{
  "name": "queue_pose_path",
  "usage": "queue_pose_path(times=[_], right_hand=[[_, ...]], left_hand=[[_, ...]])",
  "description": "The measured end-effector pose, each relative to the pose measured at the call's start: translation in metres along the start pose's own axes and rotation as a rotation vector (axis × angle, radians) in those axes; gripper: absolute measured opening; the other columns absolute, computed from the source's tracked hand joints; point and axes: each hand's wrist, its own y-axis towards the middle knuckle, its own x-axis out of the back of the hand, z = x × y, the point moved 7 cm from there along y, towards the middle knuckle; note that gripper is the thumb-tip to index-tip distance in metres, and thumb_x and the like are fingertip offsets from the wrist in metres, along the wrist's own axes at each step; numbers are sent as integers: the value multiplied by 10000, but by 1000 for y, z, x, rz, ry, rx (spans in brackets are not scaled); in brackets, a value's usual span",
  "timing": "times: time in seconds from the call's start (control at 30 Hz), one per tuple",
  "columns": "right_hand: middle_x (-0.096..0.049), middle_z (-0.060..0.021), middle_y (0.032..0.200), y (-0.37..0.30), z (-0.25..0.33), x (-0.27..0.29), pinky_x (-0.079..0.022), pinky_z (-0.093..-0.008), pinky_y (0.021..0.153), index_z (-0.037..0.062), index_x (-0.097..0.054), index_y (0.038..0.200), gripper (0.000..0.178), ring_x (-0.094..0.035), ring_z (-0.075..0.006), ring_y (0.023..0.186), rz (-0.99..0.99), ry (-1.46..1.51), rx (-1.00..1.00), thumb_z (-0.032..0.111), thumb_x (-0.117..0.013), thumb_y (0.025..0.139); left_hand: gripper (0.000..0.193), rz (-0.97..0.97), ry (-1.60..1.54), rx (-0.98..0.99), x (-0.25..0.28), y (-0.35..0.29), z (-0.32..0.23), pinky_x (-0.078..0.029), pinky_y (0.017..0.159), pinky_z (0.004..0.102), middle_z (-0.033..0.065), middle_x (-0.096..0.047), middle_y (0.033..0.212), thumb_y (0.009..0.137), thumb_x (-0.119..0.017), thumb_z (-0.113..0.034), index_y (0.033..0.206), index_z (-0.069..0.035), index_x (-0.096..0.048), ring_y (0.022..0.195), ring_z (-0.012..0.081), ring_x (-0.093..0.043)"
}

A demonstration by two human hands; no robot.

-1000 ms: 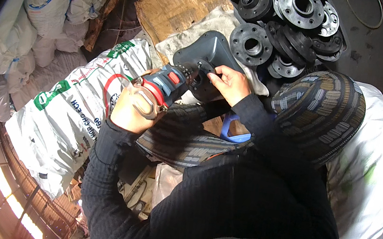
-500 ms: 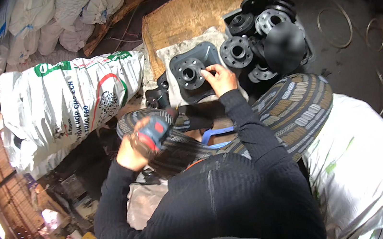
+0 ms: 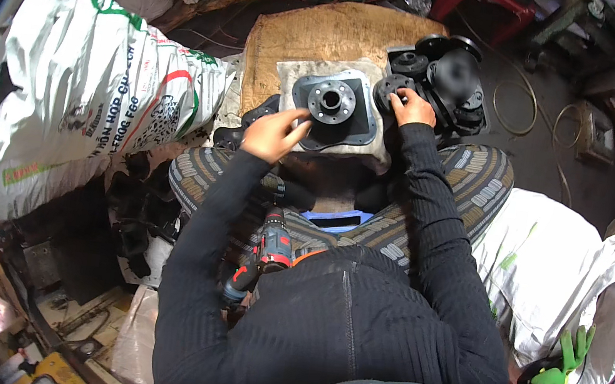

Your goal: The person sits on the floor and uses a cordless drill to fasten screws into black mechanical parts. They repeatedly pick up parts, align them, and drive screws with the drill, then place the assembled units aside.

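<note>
A grey metal flange point(image 3: 332, 103), with a ring of holes and a raised hub, sits in the middle of a dark square plate with rounded corners point(image 3: 361, 130). My left hand point(image 3: 275, 134) is beside the plate's left edge, thumb and fingers apart near the flange, holding nothing I can see. To the right, my right hand point(image 3: 414, 110) has its fingers closed on the edge of a darker flange point(image 3: 387, 91) at the near side of a pile. A grey and red cordless drill point(image 3: 273, 250) lies in my lap, out of both hands.
A pale cloth point(image 3: 374, 151) and a wooden board point(image 3: 298, 28) lie under and behind the plate. More dark round parts point(image 3: 410, 65) are piled at right. White sacks point(image 3: 116, 81) stand at left; another white sack point(image 3: 536, 253) is at right, near a green glove point(image 3: 571, 357).
My left hand has let go of the drill, now in my lap, and moved up to the plate. My right hand has left the plate's flange and gone right to the pile.
</note>
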Motion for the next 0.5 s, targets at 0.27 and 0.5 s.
queue_pose_path(times=[0.27,0.5], right_hand=[[-677,-137,886,8,7,-9,-501,-411,750,204,-703,951,305,-643,-323,862,31,-96,42,453,-607,802],[-667,-142,878,11,6,-4,-493,-437,737,185,-692,933,310,-631,-344,849,-39,-204,102,446,-571,819]], left_hand=[[335,29,511,-68,-62,66,19,-508,671,440,77,-660,812,869,-510,-441,870,-140,-657,797,292,-641],[399,-178,1,353,53,25,148,-504,740,399,179,-670,836,829,-578,-451,875,-78,-711,810,322,-658]])
